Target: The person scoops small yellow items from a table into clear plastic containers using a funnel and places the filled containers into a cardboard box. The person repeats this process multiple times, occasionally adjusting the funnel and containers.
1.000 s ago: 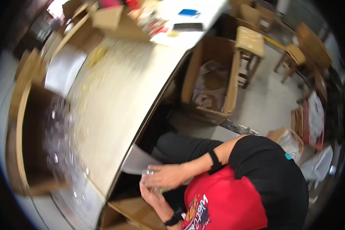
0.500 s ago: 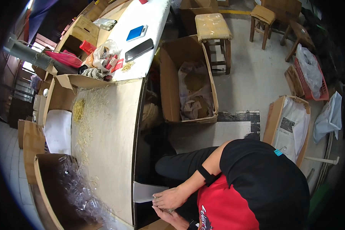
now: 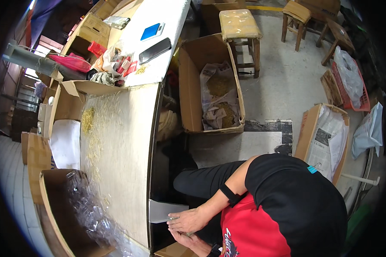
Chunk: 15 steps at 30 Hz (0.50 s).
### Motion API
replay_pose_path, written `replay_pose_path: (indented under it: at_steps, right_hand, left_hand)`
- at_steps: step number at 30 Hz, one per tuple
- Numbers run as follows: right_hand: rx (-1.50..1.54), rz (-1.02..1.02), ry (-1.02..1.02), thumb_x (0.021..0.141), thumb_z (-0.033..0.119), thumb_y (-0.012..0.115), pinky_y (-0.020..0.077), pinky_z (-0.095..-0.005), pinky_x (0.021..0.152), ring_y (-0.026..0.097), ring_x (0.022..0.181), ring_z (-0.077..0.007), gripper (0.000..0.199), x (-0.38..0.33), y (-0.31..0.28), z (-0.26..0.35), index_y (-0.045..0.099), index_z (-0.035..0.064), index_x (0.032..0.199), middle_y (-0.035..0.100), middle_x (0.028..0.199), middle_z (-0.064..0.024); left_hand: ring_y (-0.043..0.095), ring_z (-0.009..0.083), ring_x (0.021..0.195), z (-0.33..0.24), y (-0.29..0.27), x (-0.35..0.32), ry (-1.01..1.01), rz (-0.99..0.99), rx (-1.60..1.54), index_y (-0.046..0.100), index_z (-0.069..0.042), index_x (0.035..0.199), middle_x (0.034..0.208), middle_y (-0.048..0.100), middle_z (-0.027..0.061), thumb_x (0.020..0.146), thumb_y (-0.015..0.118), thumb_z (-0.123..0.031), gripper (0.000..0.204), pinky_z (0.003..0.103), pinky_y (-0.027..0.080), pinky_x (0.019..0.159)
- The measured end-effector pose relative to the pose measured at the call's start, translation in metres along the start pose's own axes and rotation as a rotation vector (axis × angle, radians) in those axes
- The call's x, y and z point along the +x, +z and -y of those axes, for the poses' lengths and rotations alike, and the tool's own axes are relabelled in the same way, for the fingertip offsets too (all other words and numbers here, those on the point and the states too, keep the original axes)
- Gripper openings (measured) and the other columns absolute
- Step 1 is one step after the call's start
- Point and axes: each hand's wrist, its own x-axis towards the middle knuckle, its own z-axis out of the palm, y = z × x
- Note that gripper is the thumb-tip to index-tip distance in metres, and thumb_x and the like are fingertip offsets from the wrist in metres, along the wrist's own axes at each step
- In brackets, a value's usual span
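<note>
My right hand (image 3: 189,219) lies over my left hand (image 3: 192,240), low in the view beside the table's edge. The palms face each other, with the fingers held together and pointing toward the table. Between them shows a little of something small, clear to greenish; its kind is hidden. A white panel (image 3: 165,211) juts out from the table edge just beyond the fingertips. On the wooden tabletop (image 3: 131,141) lie a pile of thin gold-coloured pieces (image 3: 88,121) and a heap of clear plastic pieces (image 3: 88,210), which spreads out of an open carton.
A lined carton (image 3: 186,85) holding brownish material stands on the floor beside the table. Behind it is a wooden stool (image 3: 240,25). A phone (image 3: 155,50) and a small blue scale (image 3: 152,31) lie on the white tabletop. Another paper-lined carton (image 3: 304,135) stands at the right.
My hands have shifted slightly left and stay pressed together. The whole view has moved a little; the things on the table look unchanged.
</note>
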Motion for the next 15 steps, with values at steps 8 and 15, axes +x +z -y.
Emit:
replay_pose_path:
  at_steps: [8,15]
  right_hand:
    - [0.144,-0.156,-0.046,0.079,0.021,0.056,0.0238,-0.0538,0.106,0.041,0.126,-0.0329,0.045,0.007,-0.003,0.009,0.053,-0.0050,0.116,0.050,0.125,-0.0182]
    - [0.431,-0.279,0.126,0.082,0.016,0.057,0.0457,-0.0392,0.090,0.056,0.108,-0.0303,0.033,0.005,-0.053,-0.008,0.054,-0.0012,0.110,0.058,0.115,-0.0177]
  left_hand:
    - [0.055,0.0237,0.106,-0.003,0.003,-0.004,-0.010,0.025,0.000,0.050,0.001,0.116,0.113,0.057,0.0152,0.099,0.033,-0.036,0.044,0.039,0.044,0.093]
    - [0.060,0.0216,0.097,-0.054,0.005,-0.006,0.001,-0.062,-0.130,0.053,-0.001,0.112,0.108,0.060,0.0144,0.099,0.031,-0.038,0.044,0.035,0.051,0.077]
